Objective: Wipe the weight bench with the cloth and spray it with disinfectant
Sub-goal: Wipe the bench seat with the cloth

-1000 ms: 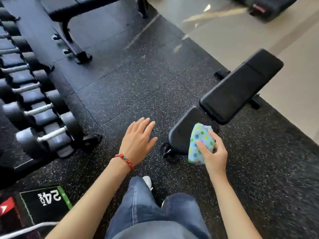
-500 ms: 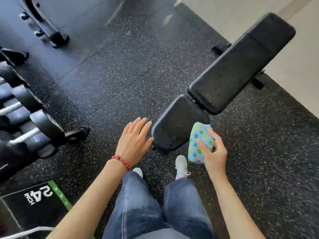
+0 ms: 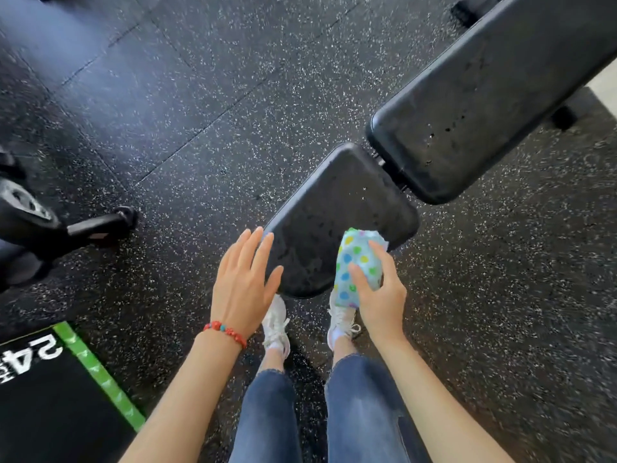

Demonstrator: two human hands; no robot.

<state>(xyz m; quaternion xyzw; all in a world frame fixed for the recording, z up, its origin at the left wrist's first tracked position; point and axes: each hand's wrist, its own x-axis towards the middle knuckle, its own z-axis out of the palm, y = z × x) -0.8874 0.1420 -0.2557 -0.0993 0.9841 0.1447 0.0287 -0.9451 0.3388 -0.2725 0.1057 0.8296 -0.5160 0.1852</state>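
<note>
A black mat (image 3: 50, 396) with a green stripe lies on the floor at far left, and a rack foot (image 3: 100, 225) juts out above it. The left hand (image 3: 243, 279), a red bracelet (image 3: 225, 332) at its wrist, is flat with fingers straight and together, just at the near-left edge of the seat (image 3: 334, 215), holding nothing. White shoes (image 3: 275, 325) stand below. The right hand (image 3: 377, 295) grips a bunched dotted cloth (image 3: 357, 262) at the seat's near-right edge. The backrest (image 3: 484, 105) stretches away to the upper right.
</note>
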